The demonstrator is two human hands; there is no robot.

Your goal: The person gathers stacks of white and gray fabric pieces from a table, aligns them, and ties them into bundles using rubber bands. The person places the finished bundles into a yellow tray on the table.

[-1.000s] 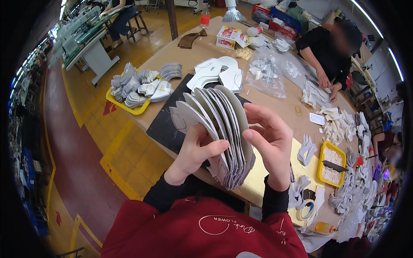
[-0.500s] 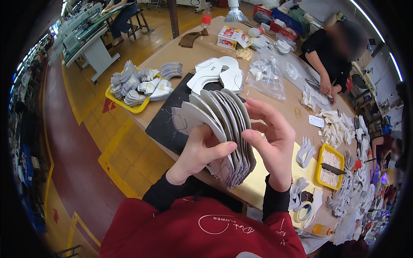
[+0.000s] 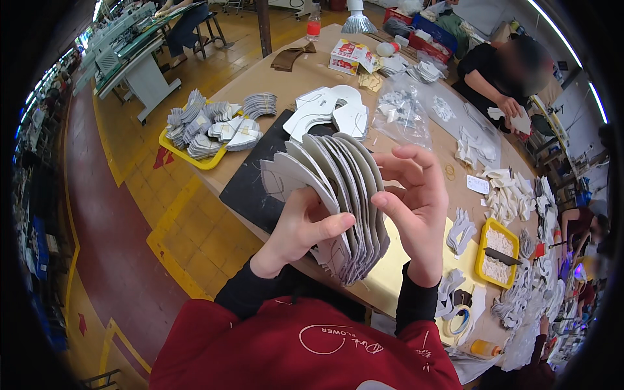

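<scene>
A fanned stack of grey cut shoe pieces (image 3: 338, 188) is held upright in front of my chest, over the near edge of the brown table (image 3: 279, 78). My left hand (image 3: 302, 231) grips the stack from below, thumb laid across its front sheets. From the right side, my right hand (image 3: 416, 201) holds it with the fingers curled over the sheet edges. Behind the stack lies a black mat (image 3: 257, 185), and on it rests a pile of white cut pieces (image 3: 328, 110).
A yellow tray (image 3: 185, 153) heaped with grey pieces sits at the table's left corner. A clear plastic bag (image 3: 403, 114), small boxes (image 3: 348, 55) and more cut pieces lie further back. Another yellow tray (image 3: 497, 260) is at the right. A person in black (image 3: 494, 71) works opposite.
The stack has fanned a little wider and my right fingers have shifted along the sheet edges. My left thumb now lies further across the front sheets.
</scene>
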